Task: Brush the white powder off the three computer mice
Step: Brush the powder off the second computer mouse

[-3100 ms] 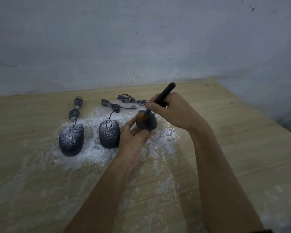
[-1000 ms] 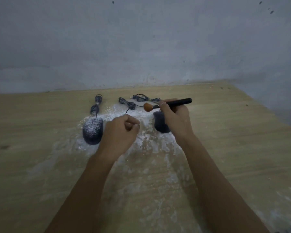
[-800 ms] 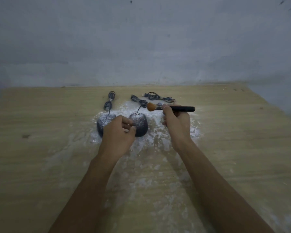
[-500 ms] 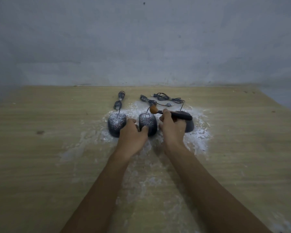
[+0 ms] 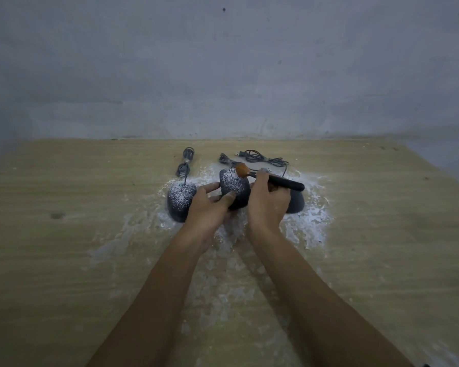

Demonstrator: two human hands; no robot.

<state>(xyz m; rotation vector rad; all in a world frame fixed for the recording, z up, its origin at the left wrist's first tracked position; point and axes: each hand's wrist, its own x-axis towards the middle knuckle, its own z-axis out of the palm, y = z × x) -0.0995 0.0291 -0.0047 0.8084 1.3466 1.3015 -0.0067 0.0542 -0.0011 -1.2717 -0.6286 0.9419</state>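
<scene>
left hand: fingers curled around powdered middle mouse
right hand: clamped on brush, bristles at mouse front

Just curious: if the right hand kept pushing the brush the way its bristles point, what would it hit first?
Probably the middle mouse: the brush in the right hand already has its bristles at that mouse's front edge, though contact is unclear.

A big wooden table fills the bottom part of the view. Its top is light brown with thin lines in the wood, and a small dark knot sits near the left edge. Behind the far edge stands a plain grey wall with some tiny dark spots.
</scene>
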